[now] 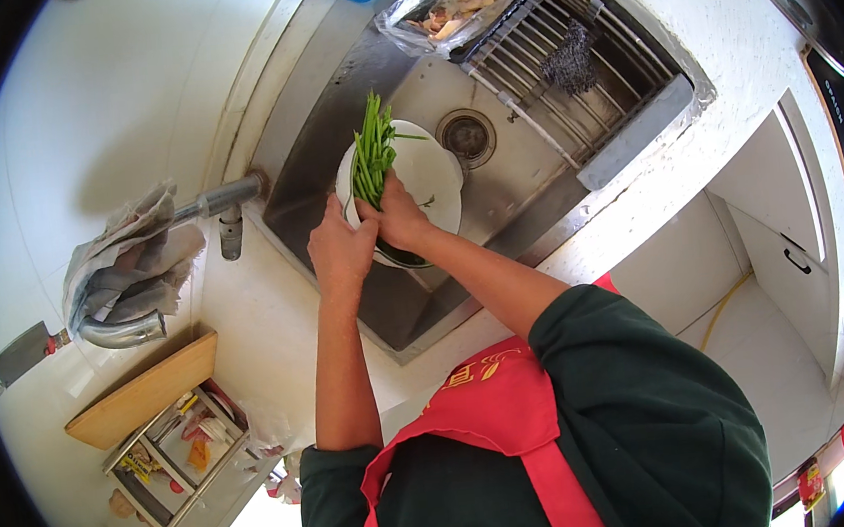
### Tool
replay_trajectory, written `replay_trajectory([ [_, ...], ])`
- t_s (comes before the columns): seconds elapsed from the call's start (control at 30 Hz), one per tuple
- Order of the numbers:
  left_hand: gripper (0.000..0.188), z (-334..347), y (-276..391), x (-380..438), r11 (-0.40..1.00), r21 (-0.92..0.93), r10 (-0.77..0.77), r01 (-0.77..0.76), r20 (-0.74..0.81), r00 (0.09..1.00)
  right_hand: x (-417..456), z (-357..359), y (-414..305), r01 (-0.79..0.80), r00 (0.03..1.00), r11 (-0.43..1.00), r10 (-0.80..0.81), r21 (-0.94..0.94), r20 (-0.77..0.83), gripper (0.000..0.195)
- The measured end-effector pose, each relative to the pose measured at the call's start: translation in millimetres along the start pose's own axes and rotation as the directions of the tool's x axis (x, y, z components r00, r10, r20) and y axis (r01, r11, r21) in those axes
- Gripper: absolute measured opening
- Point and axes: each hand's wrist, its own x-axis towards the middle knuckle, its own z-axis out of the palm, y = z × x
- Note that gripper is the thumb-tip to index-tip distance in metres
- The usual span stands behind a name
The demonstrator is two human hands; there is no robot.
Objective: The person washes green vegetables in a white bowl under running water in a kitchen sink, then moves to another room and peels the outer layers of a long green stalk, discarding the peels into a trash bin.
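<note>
A bunch of thin green vegetable stalks [373, 155] stands up over a white bowl [425, 169] in a stainless steel sink. My right hand [401, 212] is closed around the lower part of the bunch, inside the bowl's rim. My left hand [343, 244] grips the bowl's rim at its left side, with its thumb close to my right hand. A loose stalk or two stick out over the bowl's white inside. Darker greens lie low in the bowl, partly hidden by my right hand and forearm.
Right of the bowl is the sink drain [466, 138]. A metal rack [549, 79] bears a steel wool scourer [568, 61]; beside it sits a plastic-wrapped tray of food pieces [459, 4]. A cloth-wrapped faucet [129, 266], cleaver [24, 358] and wooden board [143, 393] are at left.
</note>
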Motion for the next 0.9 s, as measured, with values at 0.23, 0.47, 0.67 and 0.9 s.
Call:
replay_trajectory([
  [0.23, 0.063, -26.3, 21.2, -4.1, 0.979, 0.197, 0.053, -0.054, 0.011, 0.999, -2.5, 2.9, -21.1, 0.009, 1.0, 0.947, -0.013, 0.321, 0.012, 0.071],
  [0.47, 0.064, -35.5, 32.4, -9.4, 0.942, 0.313, 0.132, -0.124, -0.005, 0.991, 3.1, 23.2, -18.1, 0.143, 0.99, 0.763, -0.118, 0.63, -0.081, 0.055],
  [0.67, 0.064, -36.2, 32.1, -12.3, 0.934, 0.34, 0.128, -0.109, -0.034, 0.991, 3.5, 35.9, -13.4, 0.075, 0.997, 0.611, -0.069, 0.788, -0.042, 0.053],
  [0.9, 0.063, -39.9, 32.8, -17.1, 0.93, 0.354, 0.125, -0.101, -0.048, 0.991, 2.7, 44.5, -14.1, 0.088, 0.994, 0.541, -0.098, 0.836, -0.042, 0.052],
])
